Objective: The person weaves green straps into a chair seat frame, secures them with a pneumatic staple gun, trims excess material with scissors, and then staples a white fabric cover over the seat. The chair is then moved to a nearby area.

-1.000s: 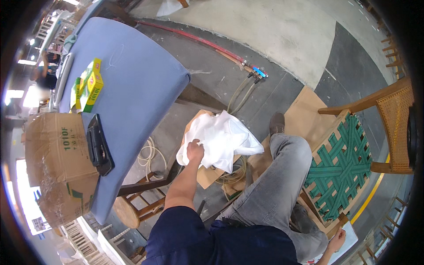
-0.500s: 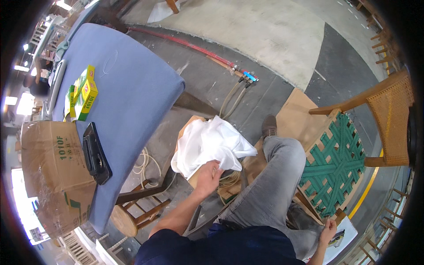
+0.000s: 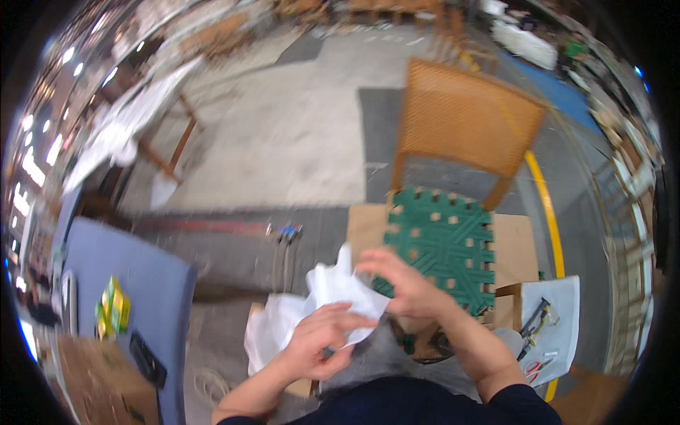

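Observation:
A crumpled white cloth (image 3: 333,287) spreads over the left side of my lap, with a peak raised in its middle. My left hand (image 3: 322,341) is closed on the cloth's near edge, thumb below and fingers above. Across from it, my right hand (image 3: 407,287) is at the cloth's right side, its fingers stretched out and apart, slightly blurred. Just beyond my right hand stands a wooden chair with a seat of woven green straps (image 3: 446,241) and a cane back (image 3: 467,117).
A blue padded surface (image 3: 134,262) at left bears yellow-green boxes (image 3: 113,308), a black flat object (image 3: 147,360) and a cardboard carton (image 3: 103,379). Tools and red-handled scissors (image 3: 535,370) lie on a white sheet (image 3: 567,304) at right. Hoses (image 3: 283,258) run along the floor ahead.
My view has swung toward the chair. My right hand has come up from the chair's near corner to the cloth. The cloth is drawn closer over my lap, with my left hand still on it.

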A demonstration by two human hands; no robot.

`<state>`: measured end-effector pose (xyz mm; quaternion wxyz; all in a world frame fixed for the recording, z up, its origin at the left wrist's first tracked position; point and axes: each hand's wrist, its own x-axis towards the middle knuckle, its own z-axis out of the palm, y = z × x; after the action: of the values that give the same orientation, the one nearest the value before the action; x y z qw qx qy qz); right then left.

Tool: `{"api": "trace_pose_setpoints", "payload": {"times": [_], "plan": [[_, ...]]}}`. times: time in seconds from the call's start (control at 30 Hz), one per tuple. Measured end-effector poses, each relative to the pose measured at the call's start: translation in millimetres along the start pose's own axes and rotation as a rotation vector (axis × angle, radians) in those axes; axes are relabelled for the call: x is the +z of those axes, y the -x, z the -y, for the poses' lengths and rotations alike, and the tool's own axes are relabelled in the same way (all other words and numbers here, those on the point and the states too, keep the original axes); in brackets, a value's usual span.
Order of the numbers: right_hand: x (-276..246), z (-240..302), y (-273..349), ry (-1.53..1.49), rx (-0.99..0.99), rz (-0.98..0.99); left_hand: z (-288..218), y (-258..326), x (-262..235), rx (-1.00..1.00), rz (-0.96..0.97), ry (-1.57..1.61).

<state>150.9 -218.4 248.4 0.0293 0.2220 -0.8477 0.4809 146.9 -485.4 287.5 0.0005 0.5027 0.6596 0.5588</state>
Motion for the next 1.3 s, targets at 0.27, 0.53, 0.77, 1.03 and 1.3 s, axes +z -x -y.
{"api": "trace_pose_setpoints", "payload": {"times": [0.27,0.53,0.77,1.03,1.3], "plan": [[-75.8,5.6,81.4,-0.272,0.026,-0.384,-24.6,-88.2,26.8,0.004,0.066,0.551],[-194.2,48.7,174.2,-0.327,0.133,-0.985,-29.2,-230.3,71.4,-0.29,0.006,0.348],[-263.6,100.4,169.1,-0.276,0.203,-1.006,-39.8,-309.3,147.1,-0.156,0.191,0.598],[-301.1,112.2,163.3,0.019,0.331,-0.8,-4.5,-347.5,202.5,-0.185,0.404,0.154],[-352.6,116.7,207.7,-0.04,0.363,-1.036,81.0,-329.1,172.7,-0.335,0.66,0.248]]}}
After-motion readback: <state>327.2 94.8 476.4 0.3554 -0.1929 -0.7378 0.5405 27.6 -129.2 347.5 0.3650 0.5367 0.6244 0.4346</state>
